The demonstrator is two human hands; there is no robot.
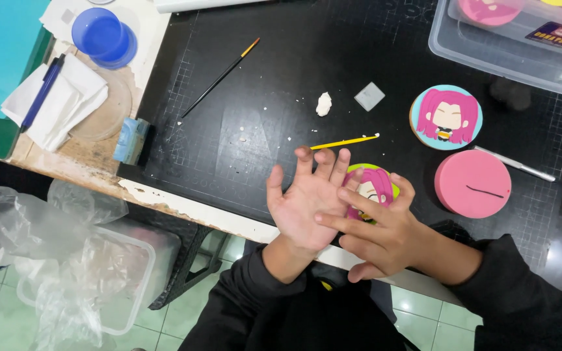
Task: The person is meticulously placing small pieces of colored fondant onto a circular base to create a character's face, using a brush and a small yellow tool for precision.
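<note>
My left hand (304, 201) is held palm up with fingers spread, over the near edge of the black cutting mat (281, 78). My right hand (385, 231) lies across it, its fingertips pressing on the left palm. Neither hand holds anything. Just behind the hands lies a round disc with a pink-haired cartoon figure on green (375, 185), partly hidden by my fingers. A yellow tool (345, 141) lies just beyond my left fingertips. A second round figure disc on light blue (446, 117) and a plain pink disc (472, 184) sit to the right.
On the mat lie a thin paintbrush (221, 77), a white clay lump (323, 104), a grey block (369, 96) and a white knife tool (521, 167). A clear bin (482, 52) stands back right. A blue cup (102, 36), tissues with a pen (50, 97) sit left. A plastic tub (92, 273) stands on the floor.
</note>
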